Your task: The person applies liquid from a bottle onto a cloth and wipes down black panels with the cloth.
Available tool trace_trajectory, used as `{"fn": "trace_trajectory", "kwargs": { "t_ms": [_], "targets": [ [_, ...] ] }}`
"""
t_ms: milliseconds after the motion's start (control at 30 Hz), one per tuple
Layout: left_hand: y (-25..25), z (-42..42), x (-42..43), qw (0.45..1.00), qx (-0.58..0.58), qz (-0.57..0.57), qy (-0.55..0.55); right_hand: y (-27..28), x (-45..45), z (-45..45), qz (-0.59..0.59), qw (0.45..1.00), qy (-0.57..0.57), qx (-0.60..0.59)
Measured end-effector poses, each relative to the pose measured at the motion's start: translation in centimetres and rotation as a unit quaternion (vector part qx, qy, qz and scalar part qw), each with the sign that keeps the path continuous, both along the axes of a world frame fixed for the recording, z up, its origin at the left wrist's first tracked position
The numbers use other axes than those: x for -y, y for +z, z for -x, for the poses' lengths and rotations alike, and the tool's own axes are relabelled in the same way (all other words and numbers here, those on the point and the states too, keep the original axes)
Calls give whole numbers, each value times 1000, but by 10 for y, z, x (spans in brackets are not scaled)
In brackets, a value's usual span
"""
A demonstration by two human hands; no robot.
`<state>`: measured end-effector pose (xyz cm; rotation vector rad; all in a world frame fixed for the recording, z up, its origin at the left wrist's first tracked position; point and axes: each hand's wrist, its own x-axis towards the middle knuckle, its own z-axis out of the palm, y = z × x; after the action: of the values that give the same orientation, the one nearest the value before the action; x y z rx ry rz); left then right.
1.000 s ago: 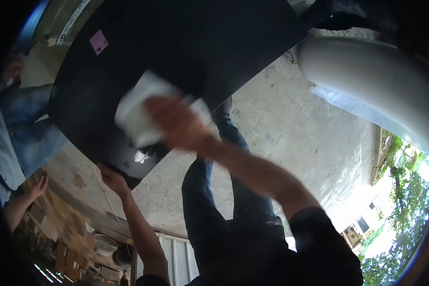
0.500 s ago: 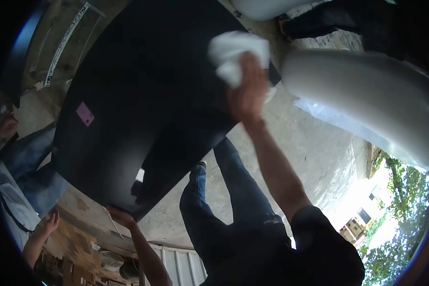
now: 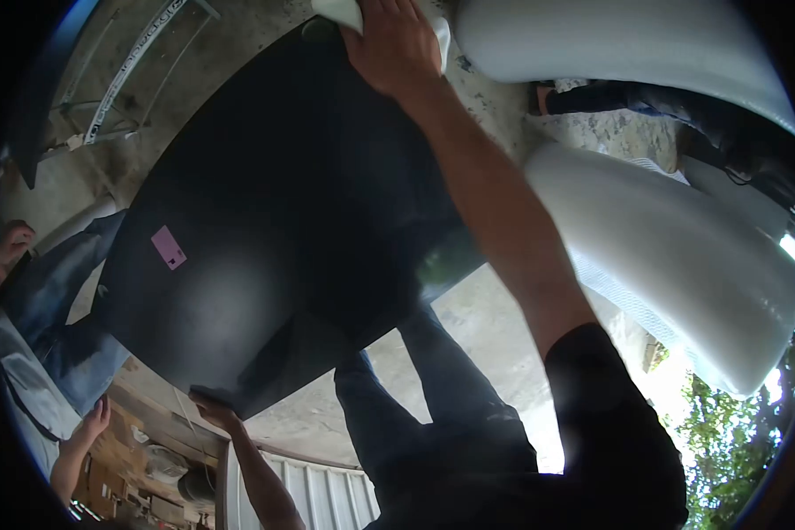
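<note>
A large, glossy black panel with curved edges spreads before me, and a small pink label sticks to its left part. My right hand is at the far end of the panel, closed over a white cloth that shows on both sides of the fingers. The fingertips run out of the top of the view. At the near left corner my left hand grips the panel's edge, its fingers partly hidden there.
A person in jeans sits or crouches at the left, hands near the panel. Bubble-wrapped long pieces lie at the right, with another person's dark-clothed leg between them. A metal frame stands at upper left.
My right hand has slid with the white cloth away from me to the panel's far end. My left hand stays at the near corner. The view has shifted slightly.
</note>
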<state>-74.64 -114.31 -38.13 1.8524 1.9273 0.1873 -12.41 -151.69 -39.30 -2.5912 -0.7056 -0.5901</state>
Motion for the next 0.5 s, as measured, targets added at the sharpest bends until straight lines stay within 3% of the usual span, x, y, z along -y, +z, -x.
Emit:
{"fn": "trace_trajectory", "kwargs": {
  "t_ms": [67,100,200,267,333,400,433,467,500],
  "targets": [
    [5,-7,3,999,17,23,21,19,30,52,4,994,11,-110],
    [7,-10,5,999,19,27,28,33,58,104,68,983,-12,-173],
    [5,-11,8,999,44,21,14,32,124,248,106,947,-47,-299],
    [-2,3,-3,999,-37,-9,-20,30,114,206,107,962,-18,-251],
    [-1,-4,9,1000,-9,14,-5,25,67,97,87,981,-6,-173],
    [-15,35,-12,995,-18,-35,-96,5,9,1,11,995,-14,-103],
    [-63,120,-56,856,-207,-283,-380,6,-17,-3,16,995,-42,-86],
    [-29,80,-36,878,-192,-260,-353,7,-44,-4,21,996,-69,-61],
    [7,43,-19,825,-187,-239,-476,10,-72,12,21,992,-25,-120]
  ]
}}
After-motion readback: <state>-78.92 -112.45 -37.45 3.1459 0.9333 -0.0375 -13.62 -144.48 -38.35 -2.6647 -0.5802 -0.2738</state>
